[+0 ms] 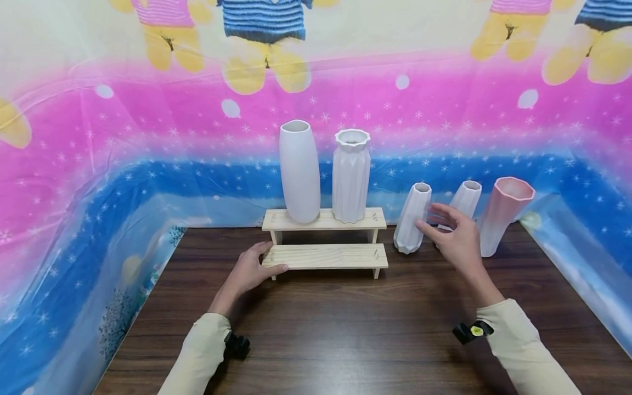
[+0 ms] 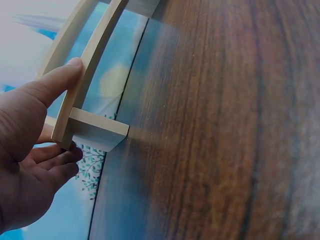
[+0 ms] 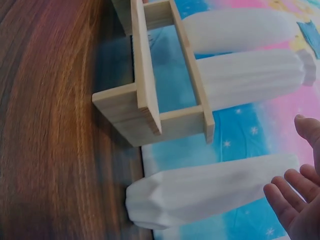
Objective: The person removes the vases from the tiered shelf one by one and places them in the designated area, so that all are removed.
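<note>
My left hand [image 1: 249, 269] grips the left end of the two-tier wooden stand's lower shelf [image 1: 326, 256]. In the left wrist view, the thumb of this hand [image 2: 25, 125] lies against the shelf's edge [image 2: 96, 45], with the fingers on the other side. Beside a slim white faceted vase [image 1: 412, 219], right of the stand, is my right hand [image 1: 459, 241], thumb and fingers apart. The right wrist view has this hand [image 3: 302, 205] near the top of the upright vase [image 3: 200, 190], holding nothing; contact cannot be told.
A tall smooth white vase [image 1: 300, 175] and a fluted white vase [image 1: 351, 181] stand on the upper shelf [image 1: 325, 219]. Partly behind my right hand is another white vase [image 1: 468, 198], with a pink-and-white vase [image 1: 506, 214] farther right. A patterned cloth [image 1: 187, 126] hangs behind the table [image 1: 336, 329].
</note>
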### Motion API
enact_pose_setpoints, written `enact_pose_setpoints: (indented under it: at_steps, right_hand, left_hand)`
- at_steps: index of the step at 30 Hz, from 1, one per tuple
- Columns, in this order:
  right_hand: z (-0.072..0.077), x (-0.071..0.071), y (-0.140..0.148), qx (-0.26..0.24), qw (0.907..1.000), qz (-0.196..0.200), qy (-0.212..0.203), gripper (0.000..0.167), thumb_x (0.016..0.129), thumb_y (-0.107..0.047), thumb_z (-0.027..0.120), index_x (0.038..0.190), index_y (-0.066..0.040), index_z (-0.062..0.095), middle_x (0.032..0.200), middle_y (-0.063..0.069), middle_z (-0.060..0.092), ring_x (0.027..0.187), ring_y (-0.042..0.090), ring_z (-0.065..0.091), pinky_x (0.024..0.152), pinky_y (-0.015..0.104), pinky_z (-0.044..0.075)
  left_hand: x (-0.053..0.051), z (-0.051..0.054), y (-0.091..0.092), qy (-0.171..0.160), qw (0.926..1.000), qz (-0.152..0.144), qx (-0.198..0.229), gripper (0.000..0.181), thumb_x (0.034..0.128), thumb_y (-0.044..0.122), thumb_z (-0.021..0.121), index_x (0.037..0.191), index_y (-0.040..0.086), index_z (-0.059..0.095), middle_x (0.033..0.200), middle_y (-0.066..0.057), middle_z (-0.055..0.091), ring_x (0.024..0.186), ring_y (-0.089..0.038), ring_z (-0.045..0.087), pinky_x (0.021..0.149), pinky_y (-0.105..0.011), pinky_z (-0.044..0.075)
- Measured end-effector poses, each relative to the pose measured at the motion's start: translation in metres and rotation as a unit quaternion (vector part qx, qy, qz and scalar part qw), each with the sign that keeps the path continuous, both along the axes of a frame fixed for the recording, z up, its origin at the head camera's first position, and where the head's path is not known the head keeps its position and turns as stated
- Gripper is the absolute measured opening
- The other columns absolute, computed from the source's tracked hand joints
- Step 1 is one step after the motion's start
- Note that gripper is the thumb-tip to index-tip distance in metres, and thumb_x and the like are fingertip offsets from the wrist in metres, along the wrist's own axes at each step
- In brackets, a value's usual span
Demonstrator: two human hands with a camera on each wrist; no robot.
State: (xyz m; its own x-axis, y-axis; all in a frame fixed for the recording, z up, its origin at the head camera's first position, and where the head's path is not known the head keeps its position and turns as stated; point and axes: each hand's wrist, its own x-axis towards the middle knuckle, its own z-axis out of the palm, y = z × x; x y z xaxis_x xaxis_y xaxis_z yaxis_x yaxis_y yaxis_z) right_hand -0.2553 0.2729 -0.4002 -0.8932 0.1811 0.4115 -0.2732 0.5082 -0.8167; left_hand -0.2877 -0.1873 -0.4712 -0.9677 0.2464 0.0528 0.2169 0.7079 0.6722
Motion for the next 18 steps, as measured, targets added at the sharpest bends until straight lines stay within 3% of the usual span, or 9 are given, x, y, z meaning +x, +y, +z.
enact_pose_setpoints:
  at_steps: [4,7,13,18]
  right_hand:
    - [0.005,0.003,-0.004,-0.003,0.9999,0.01,0.011,0.057,0.087,-0.032,0.084,0.136,-0.008,0.065,0.13,0.013,0.069,0.116,0.03,0.068,0.089,0.023,0.057]
    - [0.009,0.003,-0.008,-0.004,0.9997,0.018,0.016,0.058,0.087,-0.032,0.084,0.136,-0.008,0.065,0.13,0.012,0.069,0.117,0.028,0.068,0.093,0.032,0.057]
    - [0.017,0.001,-0.015,-0.021,0.9988,0.04,0.021,0.06,0.086,-0.03,0.086,0.137,-0.008,0.064,0.132,0.013,0.068,0.119,0.029,0.067,0.091,0.023,0.056]
    - [0.026,-0.003,-0.022,-0.007,0.999,0.043,0.01,0.064,0.086,-0.037,0.084,0.139,-0.01,0.063,0.136,0.01,0.066,0.122,0.027,0.066,0.097,0.037,0.055]
  left_hand:
    - [-0.001,-0.001,0.0,0.0,1.0,0.002,-0.003,0.096,0.0867,0.055,0.078,0.155,-0.002,0.04,0.159,-0.025,0.037,0.147,-0.043,0.035,0.113,-0.061,0.038]
    - [-0.001,-0.001,-0.001,0.001,1.0,0.002,-0.004,0.097,0.0865,0.056,0.078,0.155,-0.001,0.041,0.159,-0.024,0.038,0.147,-0.043,0.035,0.113,-0.061,0.038]
    - [-0.001,-0.001,-0.001,-0.002,1.0,0.002,-0.001,0.097,0.0862,0.056,0.078,0.156,0.0,0.04,0.16,-0.024,0.037,0.148,-0.043,0.034,0.113,-0.061,0.037]
    - [-0.001,-0.001,-0.001,-0.004,1.0,0.002,0.001,0.096,0.0864,0.055,0.078,0.156,0.0,0.04,0.16,-0.024,0.036,0.148,-0.043,0.034,0.113,-0.061,0.037]
